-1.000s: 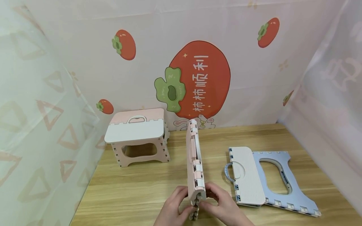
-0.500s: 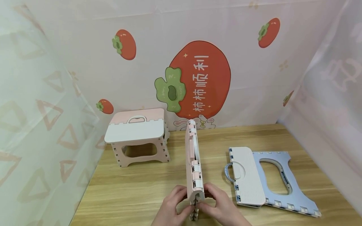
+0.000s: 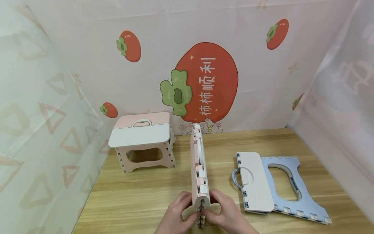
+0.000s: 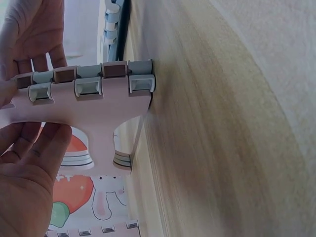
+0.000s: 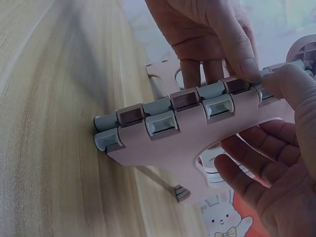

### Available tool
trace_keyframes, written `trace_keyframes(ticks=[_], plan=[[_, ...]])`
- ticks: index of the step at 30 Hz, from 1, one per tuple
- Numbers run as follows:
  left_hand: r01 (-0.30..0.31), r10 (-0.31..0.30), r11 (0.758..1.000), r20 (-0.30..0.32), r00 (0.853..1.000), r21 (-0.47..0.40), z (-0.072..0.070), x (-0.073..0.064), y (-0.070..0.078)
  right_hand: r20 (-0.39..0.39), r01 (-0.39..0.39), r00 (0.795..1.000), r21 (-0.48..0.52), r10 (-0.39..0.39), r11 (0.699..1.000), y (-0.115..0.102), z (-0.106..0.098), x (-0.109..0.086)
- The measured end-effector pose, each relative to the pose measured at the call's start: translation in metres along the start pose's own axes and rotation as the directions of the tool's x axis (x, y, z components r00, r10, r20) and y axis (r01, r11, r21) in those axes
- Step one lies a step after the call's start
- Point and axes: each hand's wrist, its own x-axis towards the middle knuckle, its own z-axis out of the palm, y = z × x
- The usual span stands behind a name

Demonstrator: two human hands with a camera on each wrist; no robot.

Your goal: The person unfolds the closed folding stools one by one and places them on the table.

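Note:
A folded pink-and-white step stool point(image 3: 198, 162) stands upright on edge on the wooden table, its hinged seam facing up. From the left, my left hand point(image 3: 177, 213) grips its near end, thumb at the hinged leg edges and fingers reaching behind. My right hand point(image 3: 226, 213) holds the same end from the other side, its thumb opposite the left one. In the left wrist view, the pink leg panel point(image 4: 98, 106) shows its row of hinge knuckles, with fingers at its cutout. Seen from the right wrist, both thumbs meet along the hinge line point(image 5: 185, 101).
Behind on the left stands an unfolded pink-and-white stool point(image 3: 140, 139) with a white handle. A blue-and-white stool point(image 3: 258, 185) lies flat on the right, its blue leg panel point(image 3: 306, 195) spread out. A patterned cloth wall point(image 3: 257, 97) rises behind the wooden table point(image 3: 131, 198).
The folded stool has shifted slightly left and its top has swung a little left. Both hands have moved slightly left with it, keeping their hold. The other stools have stayed put.

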Motion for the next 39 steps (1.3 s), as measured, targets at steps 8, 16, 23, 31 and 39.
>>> trace_keyframes(ticks=[8,16,23,31,39], plan=[[0.03,-0.03,0.999,0.011,0.999,-0.02,-0.001,0.0,-0.001,0.002,-0.039,0.999,-0.025,0.039,0.999,-0.002,0.0,-0.001],[-0.014,0.014,1.0,-0.008,1.0,0.006,-0.002,-0.001,-0.003,-0.008,-0.056,0.998,-0.062,0.055,0.997,-0.001,0.0,-0.002],[-0.01,0.01,1.0,-0.01,1.0,0.007,-0.004,-0.002,-0.002,-0.009,-0.062,0.998,-0.059,0.061,0.996,0.0,-0.003,-0.003],[-0.108,0.109,0.994,-0.028,0.994,0.036,-0.006,-0.003,-0.007,-0.031,-0.055,0.998,-0.071,0.052,0.996,0.001,-0.006,-0.006],[-0.132,0.134,0.991,-0.042,0.99,0.035,-0.005,-0.005,-0.013,-0.037,-0.072,0.997,-0.093,0.068,0.993,-0.001,-0.01,-0.007]])
